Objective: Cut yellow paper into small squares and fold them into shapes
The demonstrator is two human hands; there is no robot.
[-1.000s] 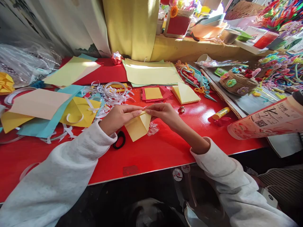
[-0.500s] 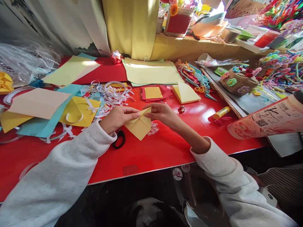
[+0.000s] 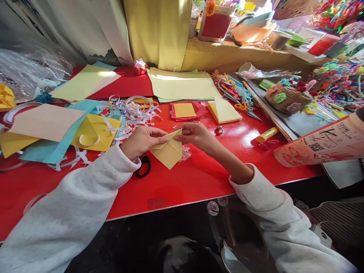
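My left hand (image 3: 143, 142) covers the upper left of the folded yellow paper (image 3: 168, 154), and the paper's tip hides some fingertips of my right hand (image 3: 197, 136). The paper also blocks part of the pale shreds (image 3: 186, 153). I cannot tell whether the black loop (image 3: 149, 168) continues under my left hand. The right edge cuts off the pink cup (image 3: 327, 146); its small print is too fine for me to read.
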